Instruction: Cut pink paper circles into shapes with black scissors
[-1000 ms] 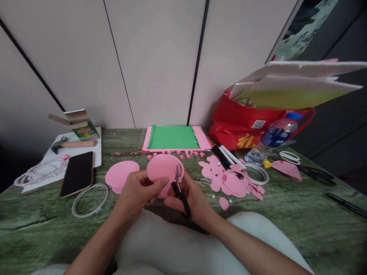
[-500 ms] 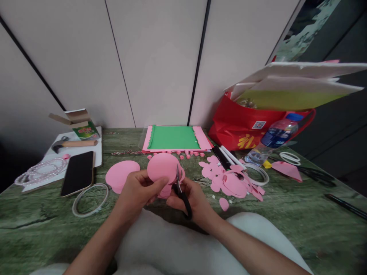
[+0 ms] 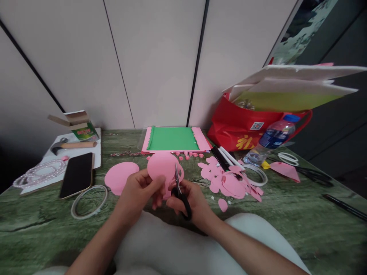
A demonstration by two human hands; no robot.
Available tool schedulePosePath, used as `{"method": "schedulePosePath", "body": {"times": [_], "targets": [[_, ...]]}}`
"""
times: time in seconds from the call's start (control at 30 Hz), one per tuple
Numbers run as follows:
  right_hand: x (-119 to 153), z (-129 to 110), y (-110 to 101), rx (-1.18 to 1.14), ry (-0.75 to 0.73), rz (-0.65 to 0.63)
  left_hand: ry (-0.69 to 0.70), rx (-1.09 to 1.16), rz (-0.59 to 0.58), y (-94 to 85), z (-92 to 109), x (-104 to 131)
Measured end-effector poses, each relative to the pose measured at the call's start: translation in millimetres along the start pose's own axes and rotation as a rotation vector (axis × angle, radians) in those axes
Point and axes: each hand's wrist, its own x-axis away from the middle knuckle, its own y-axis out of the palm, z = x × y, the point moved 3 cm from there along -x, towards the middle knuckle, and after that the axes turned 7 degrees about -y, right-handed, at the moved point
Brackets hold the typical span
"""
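Pink paper (image 3: pixel 161 166) is being held up in the air, over the near middle of the table (image 3: pixel 34 238), in front of the body. The left hand (image 3: pixel 143 189) is pinching this round piece at its lower edge, with the thumb lying on its upper face. The right hand (image 3: pixel 195 200) is gripping the black handles of the scissors (image 3: pixel 187 209), and the blades are pointing away from the body, at the right edge of the paper. A narrow strip (image 3: pixel 181 172) is curving along this edge, beside the blades; how far the blades are standing apart I cannot tell surely, because they are small and a little blurred. Near the left hand, more discs (image 3: pixel 120 175) are lying on the table. To the right of the right hand, a heap of scraps (image 3: pixel 233 186) is spreading, with a tape (image 3: pixel 260 180) lying just beside it. Farther back, a green sheet (image 3: pixel 173 138) is lying by the wall (image 3: pixel 160 68). On the left, a phone (image 3: pixel 77 175) is lying near a hammer (image 3: pixel 78 145); on the right, a bottle (image 3: pixel 271 139) is standing before a red bag (image 3: pixel 226 126).
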Motion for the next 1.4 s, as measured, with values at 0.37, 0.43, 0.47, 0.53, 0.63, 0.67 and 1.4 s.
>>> {"method": "schedulePosePath", "body": {"times": [0.37, 0.43, 0.47, 0.53, 0.63, 0.67, 1.4], "targets": [[0, -3, 0, -0.028, -0.040, -0.063, -0.035, -0.115, 0.114, -3.2, -1, 0], [0, -3, -1, -0.049, -0.048, -0.049, -0.054, -0.129, 0.105, -2.6, -1, 0], [0, -3, -1, -0.055, -0.047, -0.045, -0.059, -0.131, 0.105, -2.4, -2, -1], [-1, -4, -1, -0.048, -0.038, -0.043, -0.062, -0.130, 0.110, -2.6, -2, -2], [-1, -6, 0, -0.022, -0.034, -0.041, -0.062, -0.131, 0.108, -3.1, -4, -3], [-1, -7, 0, -0.022, -0.038, -0.039, -0.060, -0.132, 0.102, -3.2, -4, -3], [0, -10, 0, 0.018, 0.037, -0.023, 0.010, -0.050, 0.082, -1.8, 2, 1]]}}
